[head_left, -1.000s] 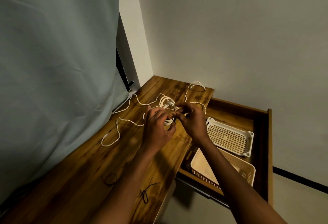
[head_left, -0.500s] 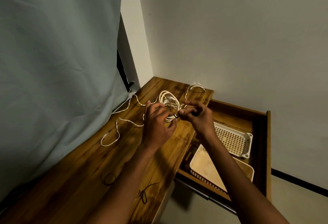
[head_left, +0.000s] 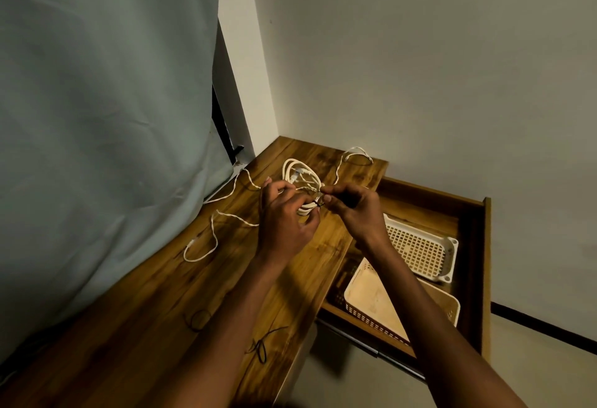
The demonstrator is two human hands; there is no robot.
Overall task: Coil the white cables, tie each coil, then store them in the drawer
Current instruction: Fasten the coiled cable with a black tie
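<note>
White cable coil (head_left: 298, 178) sits betw. both hands, above the wooden tabletop (head_left: 155, 294), near its far right end. Left hand (head_left: 284, 217) is under/behind the coil's near side, fingers curled round the bundled strands, so the lower loops are hidden behind them. Right hand (head_left: 352, 210) is just right of the coil, thumb & forefinger pinching a thin black tie (head_left: 318, 205) where it crosses the strands; both grips narrow, fingertips almost touching each other at that spot. Whether the tie is knotted or only wrapped: can't tell, too small & dark.

A loose white cable (head_left: 206, 239) trails from the coil area left across the tabletop, w/ another loop (head_left: 355, 155) at the far edge; if they're one cable or two can't be made out, the hands cover the join.

Open drawer (head_left: 475, 246) right of the tabletop holds a white basket (head_left: 420, 246) & a beige basket (head_left: 371, 301); right forearm cuts across the beige one. Two more black ties (head_left: 261, 346) lie on the tabletop near the left forearm, one partly hidden by it.
</note>
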